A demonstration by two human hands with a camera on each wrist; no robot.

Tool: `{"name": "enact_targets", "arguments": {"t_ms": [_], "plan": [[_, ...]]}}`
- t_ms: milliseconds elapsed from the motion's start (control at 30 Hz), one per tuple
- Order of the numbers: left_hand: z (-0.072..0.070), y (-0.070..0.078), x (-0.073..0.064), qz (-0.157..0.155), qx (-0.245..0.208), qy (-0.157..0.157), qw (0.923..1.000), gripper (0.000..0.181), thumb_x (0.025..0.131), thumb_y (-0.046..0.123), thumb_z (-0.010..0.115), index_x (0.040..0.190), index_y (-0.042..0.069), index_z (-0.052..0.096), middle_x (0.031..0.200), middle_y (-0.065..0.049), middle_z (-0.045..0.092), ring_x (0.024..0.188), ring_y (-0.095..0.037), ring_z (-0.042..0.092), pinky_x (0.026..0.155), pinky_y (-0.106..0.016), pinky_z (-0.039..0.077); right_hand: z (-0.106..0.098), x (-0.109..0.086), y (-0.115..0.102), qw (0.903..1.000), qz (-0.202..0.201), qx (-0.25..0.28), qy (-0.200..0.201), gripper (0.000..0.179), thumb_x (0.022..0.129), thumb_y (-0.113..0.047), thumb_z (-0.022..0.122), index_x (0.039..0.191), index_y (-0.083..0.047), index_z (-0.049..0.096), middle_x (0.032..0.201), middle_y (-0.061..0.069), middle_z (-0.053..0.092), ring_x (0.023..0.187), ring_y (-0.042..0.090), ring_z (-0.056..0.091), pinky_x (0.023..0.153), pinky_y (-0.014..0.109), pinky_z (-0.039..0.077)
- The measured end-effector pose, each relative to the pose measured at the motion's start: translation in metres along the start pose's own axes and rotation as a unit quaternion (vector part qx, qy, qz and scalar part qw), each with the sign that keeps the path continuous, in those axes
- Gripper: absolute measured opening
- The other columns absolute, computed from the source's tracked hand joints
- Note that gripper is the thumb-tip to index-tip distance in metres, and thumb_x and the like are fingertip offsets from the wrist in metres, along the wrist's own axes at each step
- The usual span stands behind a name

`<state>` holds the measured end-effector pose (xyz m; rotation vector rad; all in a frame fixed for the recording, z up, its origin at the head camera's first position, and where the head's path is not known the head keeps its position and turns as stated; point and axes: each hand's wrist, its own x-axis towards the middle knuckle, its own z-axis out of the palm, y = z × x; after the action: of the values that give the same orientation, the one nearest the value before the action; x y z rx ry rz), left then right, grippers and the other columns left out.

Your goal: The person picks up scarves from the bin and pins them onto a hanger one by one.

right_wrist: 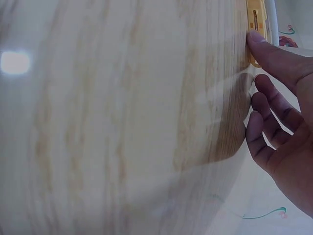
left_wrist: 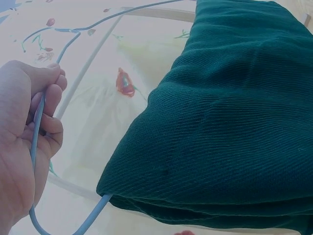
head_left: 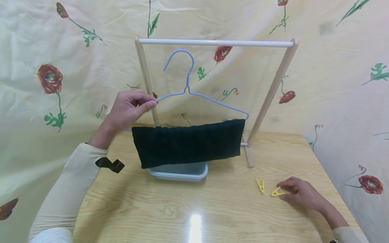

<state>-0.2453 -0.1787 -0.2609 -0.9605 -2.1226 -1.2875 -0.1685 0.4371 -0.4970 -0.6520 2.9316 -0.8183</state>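
**A dark green cloth on a blue hanger, held up by the left hand; the right hand at a yellow clothespin**

A person's left hand [head_left: 129,106] grips a blue wire hanger [head_left: 187,80] by its left shoulder, the thumb and fingers curled around the wire. The hanger is in the air over the back half of the table [head_left: 152,209], hook upward, slightly tilted. A folded dark green cloth [head_left: 189,143] is draped over its lower bar and hangs down in a wide panel.

The right hand [head_left: 304,195] is low, near the table's right edge. Its thumb and index finger are on either side of a yellow clothespin [head_left: 275,193]; the thumb tip appears to touch it, but whether the two fingers pinch it cannot be told. The other fingers are loosely bent. A second yellow clothespin [head_left: 262,189] lies just to the left on the table.

Below the cloth, partly covered by it, a pale plastic bin [head_left: 179,176] sits toward the table's back edge. Behind stands a rack [head_left: 215,42] with wooden uprights and a white top rail. A cream sheet [head_left: 334,84] printed with red flowers forms the backdrop.
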Motion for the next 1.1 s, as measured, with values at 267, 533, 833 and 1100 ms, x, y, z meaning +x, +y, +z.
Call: {"name": "enact_targets", "arguments": {"t_ms": [267, 533, 833, 1100], "plan": [[0.0, 0.002, 0.0, -0.001, -0.002, 0.0, 1.0, 0.011, 0.088, -0.013, 0.071, 0.093, -0.005, 0.078, 0.071, 0.002, 0.06, 0.059, -0.011, 0.045, 0.052, -0.022, 0.035, -0.003, -0.002, -0.001, 0.9994, 0.017, 0.028, 0.008, 0.038, 0.077, -0.024, 0.09, 0.109, -0.012, 0.077, 0.101, 0.0, 0.075, 0.088, -0.003, 0.062, 0.069, 0.025, 0.056], [0.0, 0.0, 0.0, 0.002, -0.002, 0.0, 1.0, 0.012, 0.087, -0.013, 0.071, 0.094, -0.005, 0.078, 0.072, 0.003, 0.061, 0.059, -0.011, 0.045, 0.052, -0.022, 0.035, -0.011, -0.004, -0.001, 0.9964, 0.017, 0.082, 0.013, 0.035, 0.083, -0.014, 0.085, 0.115, -0.003, 0.073, 0.098, 0.002, 0.077, 0.088, 0.001, 0.067, 0.067, 0.024, 0.056], [0.0, 0.002, -0.001, -0.005, 0.002, -0.003, 1.0, 0.011, 0.089, -0.011, 0.072, 0.094, -0.004, 0.078, 0.072, 0.001, 0.061, 0.059, -0.012, 0.046, 0.052, -0.023, 0.036, -0.019, 0.0, -0.013, 0.9907, 0.028, 0.126, 0.044, 0.035, 0.089, -0.009, 0.079, 0.12, 0.002, 0.069, 0.104, 0.008, 0.076, 0.091, 0.008, 0.069, 0.072, 0.023, 0.057], [0.0, 0.001, 0.0, -0.008, 0.0, -0.005, 1.0, 0.01, 0.089, -0.01, 0.072, 0.094, -0.004, 0.078, 0.072, 0.0, 0.06, 0.059, -0.013, 0.046, 0.052, -0.023, 0.037, -0.029, 0.013, -0.035, 0.9897, -0.01, 0.12, 0.077, 0.035, 0.087, -0.003, 0.08, 0.119, 0.003, 0.07, 0.106, -0.007, 0.076, 0.089, 0.002, 0.07, 0.073, 0.018, 0.055]]}}
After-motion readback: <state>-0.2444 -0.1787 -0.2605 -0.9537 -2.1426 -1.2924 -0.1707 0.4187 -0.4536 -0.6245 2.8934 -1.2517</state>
